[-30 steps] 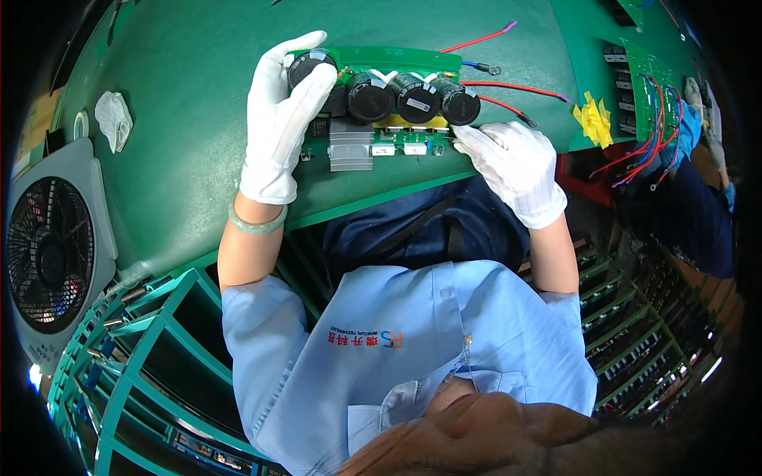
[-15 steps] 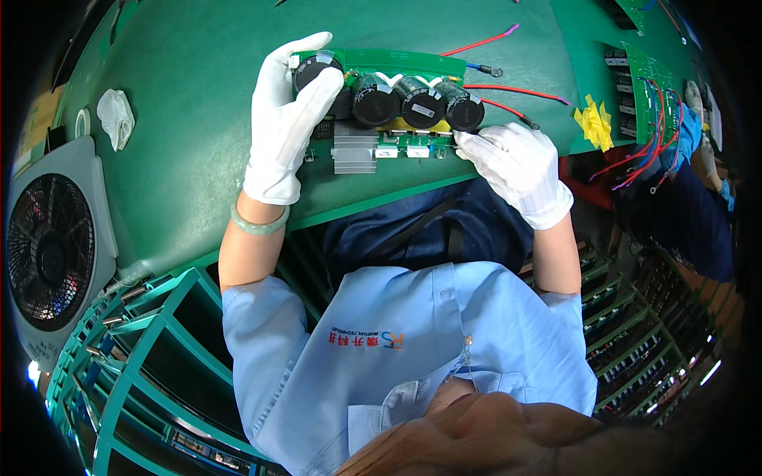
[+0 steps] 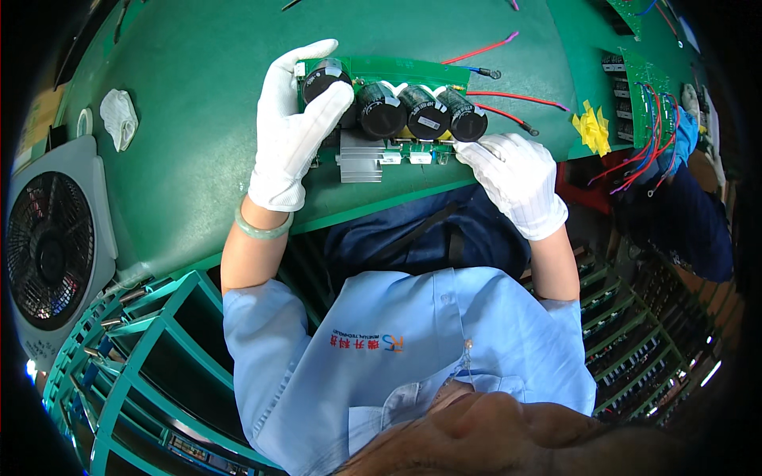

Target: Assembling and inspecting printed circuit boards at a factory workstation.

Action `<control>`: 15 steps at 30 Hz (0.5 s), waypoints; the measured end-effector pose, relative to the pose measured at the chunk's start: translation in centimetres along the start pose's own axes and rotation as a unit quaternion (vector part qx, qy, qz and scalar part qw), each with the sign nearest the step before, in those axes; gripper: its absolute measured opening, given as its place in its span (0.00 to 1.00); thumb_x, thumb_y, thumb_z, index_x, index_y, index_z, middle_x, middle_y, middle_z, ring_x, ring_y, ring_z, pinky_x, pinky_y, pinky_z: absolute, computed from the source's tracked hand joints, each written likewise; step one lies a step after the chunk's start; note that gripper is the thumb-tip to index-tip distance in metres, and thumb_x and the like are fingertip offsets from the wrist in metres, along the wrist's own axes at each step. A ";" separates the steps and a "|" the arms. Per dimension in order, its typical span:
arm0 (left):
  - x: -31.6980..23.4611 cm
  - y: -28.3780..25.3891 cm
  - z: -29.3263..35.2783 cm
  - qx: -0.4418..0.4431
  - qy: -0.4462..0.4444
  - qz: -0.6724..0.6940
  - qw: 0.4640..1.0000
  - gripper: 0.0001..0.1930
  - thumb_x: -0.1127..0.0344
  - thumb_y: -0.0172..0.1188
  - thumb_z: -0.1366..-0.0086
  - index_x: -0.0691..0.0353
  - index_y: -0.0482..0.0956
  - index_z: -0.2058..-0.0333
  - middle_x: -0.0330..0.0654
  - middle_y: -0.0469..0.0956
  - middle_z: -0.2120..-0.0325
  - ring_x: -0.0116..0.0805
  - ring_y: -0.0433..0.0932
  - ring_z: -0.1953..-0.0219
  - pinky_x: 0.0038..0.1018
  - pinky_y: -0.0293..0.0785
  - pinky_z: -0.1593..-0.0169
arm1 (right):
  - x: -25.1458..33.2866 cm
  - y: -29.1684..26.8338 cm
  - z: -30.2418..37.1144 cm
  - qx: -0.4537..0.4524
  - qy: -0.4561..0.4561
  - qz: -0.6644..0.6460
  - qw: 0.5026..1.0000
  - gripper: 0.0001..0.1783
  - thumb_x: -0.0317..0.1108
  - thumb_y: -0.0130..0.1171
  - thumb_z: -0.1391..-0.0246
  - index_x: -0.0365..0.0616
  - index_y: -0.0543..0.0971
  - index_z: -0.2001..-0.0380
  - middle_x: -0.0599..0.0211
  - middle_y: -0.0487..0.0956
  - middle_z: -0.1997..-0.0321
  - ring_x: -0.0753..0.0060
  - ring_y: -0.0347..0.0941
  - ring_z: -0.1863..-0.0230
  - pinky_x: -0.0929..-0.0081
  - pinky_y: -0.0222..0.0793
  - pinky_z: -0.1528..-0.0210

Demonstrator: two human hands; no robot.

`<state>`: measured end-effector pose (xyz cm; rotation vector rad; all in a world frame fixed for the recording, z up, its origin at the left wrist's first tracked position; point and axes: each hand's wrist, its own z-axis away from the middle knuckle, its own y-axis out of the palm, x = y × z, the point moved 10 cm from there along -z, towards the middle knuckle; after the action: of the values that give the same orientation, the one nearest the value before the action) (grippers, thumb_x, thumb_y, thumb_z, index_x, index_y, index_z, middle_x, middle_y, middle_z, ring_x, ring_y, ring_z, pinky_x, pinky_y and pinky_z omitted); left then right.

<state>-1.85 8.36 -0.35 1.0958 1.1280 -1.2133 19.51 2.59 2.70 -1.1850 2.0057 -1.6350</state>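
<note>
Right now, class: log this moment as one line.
left hand: gripping circuit board end | right hand: at board's other end | board: on green table

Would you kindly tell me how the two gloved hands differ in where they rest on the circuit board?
The left hand lies over the circuit board, fingers on the leftmost black capacitor; the right hand touches only the board's near right corner. Both wear white gloves.

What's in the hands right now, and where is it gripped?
Both gloved hands hold the green circuit board: left hand over its left end and first black capacitor, right hand at its lower right corner.
</note>
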 end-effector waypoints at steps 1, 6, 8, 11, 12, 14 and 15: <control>0.0 -0.1 -0.1 0.001 0.003 -0.001 1.000 0.24 0.75 0.63 0.44 0.67 0.69 0.48 0.40 0.71 0.54 0.23 0.71 0.58 0.20 0.70 0.52 | 0.0 -0.2 0.0 -0.016 0.016 0.016 1.000 0.18 0.29 0.67 0.62 0.49 0.80 0.62 0.70 0.78 0.71 0.70 0.73 0.74 0.74 0.66 0.76; 0.2 0.3 -0.7 0.025 0.004 -0.012 1.000 0.25 0.74 0.61 0.43 0.67 0.67 0.46 0.40 0.71 0.54 0.23 0.70 0.56 0.21 0.69 0.50 | 0.0 -1.3 1.3 -0.071 0.060 0.032 0.995 0.16 0.32 0.65 0.57 0.51 0.81 0.60 0.75 0.75 0.74 0.74 0.71 0.76 0.75 0.64 0.77; 0.7 0.2 -1.0 0.051 -0.004 -0.040 0.998 0.25 0.71 0.60 0.41 0.67 0.66 0.45 0.40 0.70 0.52 0.24 0.69 0.54 0.21 0.66 0.47 | -0.4 -2.0 2.6 -0.113 0.080 0.020 0.990 0.16 0.32 0.65 0.57 0.51 0.81 0.61 0.75 0.75 0.75 0.73 0.70 0.76 0.75 0.64 0.78; 0.6 -0.3 -0.8 0.057 0.064 -0.040 0.995 0.24 0.74 0.55 0.41 0.66 0.67 0.45 0.41 0.71 0.51 0.26 0.69 0.54 0.23 0.64 0.45 | -1.1 -3.0 4.8 -0.163 0.122 0.005 0.979 0.14 0.32 0.66 0.56 0.51 0.81 0.63 0.74 0.76 0.75 0.72 0.72 0.77 0.74 0.65 0.78; 0.4 -0.1 -0.7 0.024 0.039 -0.017 0.999 0.24 0.75 0.55 0.42 0.66 0.68 0.45 0.41 0.71 0.51 0.26 0.69 0.54 0.23 0.64 0.45 | -1.4 -3.1 5.9 -0.190 0.128 -0.021 0.973 0.14 0.30 0.68 0.58 0.48 0.81 0.64 0.71 0.77 0.74 0.69 0.72 0.77 0.73 0.66 0.78; -0.8 0.2 0.1 -0.008 0.005 0.008 1.000 0.25 0.77 0.57 0.45 0.66 0.69 0.46 0.41 0.72 0.52 0.26 0.69 0.55 0.24 0.65 0.46 | -1.8 -3.8 7.3 -0.215 0.149 -0.055 0.964 0.12 0.29 0.69 0.59 0.43 0.80 0.67 0.66 0.80 0.72 0.66 0.75 0.77 0.73 0.68 0.77; -3.1 1.2 0.5 0.009 0.026 -0.030 0.999 0.27 0.78 0.60 0.47 0.66 0.69 0.46 0.41 0.72 0.53 0.27 0.69 0.56 0.24 0.65 0.47 | -1.9 -4.0 8.1 -0.228 0.158 -0.051 0.959 0.12 0.29 0.69 0.59 0.43 0.80 0.67 0.66 0.80 0.72 0.66 0.75 0.77 0.73 0.68 0.77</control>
<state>-0.67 8.25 2.79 1.1192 1.1983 -1.2497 27.81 -1.50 3.32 -1.2489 2.6746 -1.5320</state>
